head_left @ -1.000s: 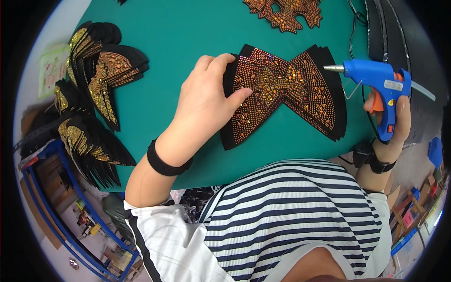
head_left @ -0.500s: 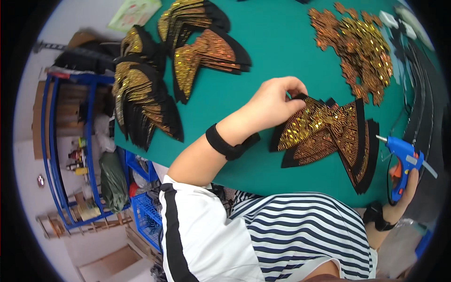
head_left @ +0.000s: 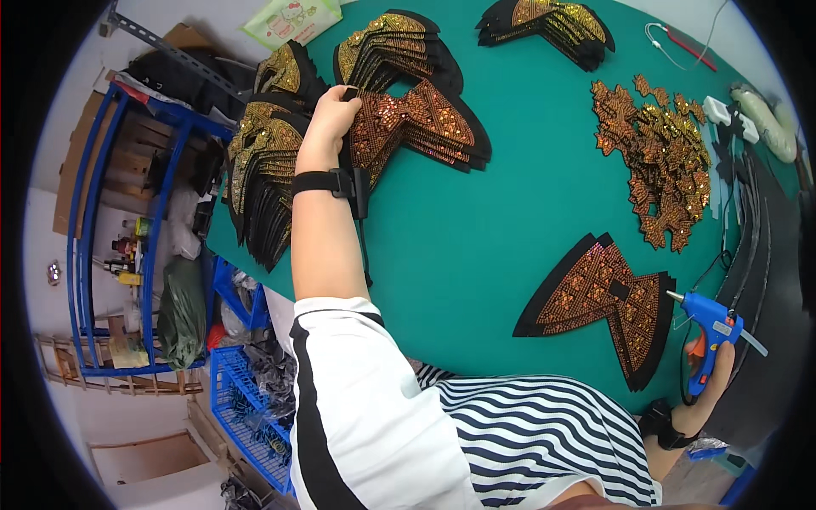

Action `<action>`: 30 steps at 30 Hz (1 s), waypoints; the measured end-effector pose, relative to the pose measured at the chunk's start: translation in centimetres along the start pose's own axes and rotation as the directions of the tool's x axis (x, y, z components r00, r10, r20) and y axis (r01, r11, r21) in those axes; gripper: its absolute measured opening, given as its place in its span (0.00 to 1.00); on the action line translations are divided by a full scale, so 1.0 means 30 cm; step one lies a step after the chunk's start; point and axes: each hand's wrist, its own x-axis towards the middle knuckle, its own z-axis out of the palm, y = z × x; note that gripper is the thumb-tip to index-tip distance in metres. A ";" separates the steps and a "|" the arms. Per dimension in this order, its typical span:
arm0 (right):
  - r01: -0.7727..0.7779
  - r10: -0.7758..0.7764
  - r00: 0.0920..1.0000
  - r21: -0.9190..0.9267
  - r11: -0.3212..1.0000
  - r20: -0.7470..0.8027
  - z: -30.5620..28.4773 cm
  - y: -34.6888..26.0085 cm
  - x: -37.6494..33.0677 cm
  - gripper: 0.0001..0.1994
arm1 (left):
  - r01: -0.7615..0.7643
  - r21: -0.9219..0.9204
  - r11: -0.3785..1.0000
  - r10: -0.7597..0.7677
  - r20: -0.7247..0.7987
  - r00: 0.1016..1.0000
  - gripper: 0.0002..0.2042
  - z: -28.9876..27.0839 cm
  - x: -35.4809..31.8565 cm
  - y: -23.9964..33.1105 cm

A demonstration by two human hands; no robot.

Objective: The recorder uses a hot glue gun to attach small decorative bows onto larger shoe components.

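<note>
The left hand (head_left: 330, 119) was stretched far out to the left part of the green table (head_left: 476, 221). Its fingers were curled and pinched the edge of a black piece with copper sequins (head_left: 408, 127) that lay on a stack, probably so that only the top piece was handled and the others stayed in place. Around it lay more stacks of gold pieces (head_left: 263, 170), fanned out so each edge could be caught easily.

The right hand (head_left: 710, 387) was at the near right edge of the table. Its fingers were closed around the handle of a blue glue gun (head_left: 710, 327), with the nozzle pointing to the left, toward the bow-shaped piece (head_left: 603, 302) just beside it. I think the gun was kept off the cloth so that glue would not drip on it. This bow piece lay flat in front of the person, and no hand touched it.

Half a second earlier the left hand rested on this bow piece and pressed it. Now it had left it and reached to the far stack, and the view had turned with it to the left. The gun had stayed in the right hand, on the right side.
</note>
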 end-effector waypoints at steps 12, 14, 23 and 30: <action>-0.062 0.061 0.996 0.014 0.998 0.070 0.078 -0.064 0.022 0.26 | -0.347 0.607 0.715 0.420 0.025 0.907 0.16 0.197 -0.017 0.085; -0.058 0.054 0.993 0.032 0.998 0.100 0.089 -0.070 0.029 0.26 | -0.538 0.469 0.701 0.505 0.207 0.838 0.12 0.357 -0.110 0.244; -0.078 0.056 0.986 0.138 0.987 0.155 0.098 -0.062 0.009 0.25 | -0.839 0.148 0.523 0.651 0.566 0.506 0.07 0.936 -0.326 0.470; -0.107 0.069 0.977 0.178 0.978 0.202 0.073 -0.048 0.021 0.25 | -0.912 -0.079 0.403 0.633 0.744 0.215 0.11 0.989 -0.558 0.492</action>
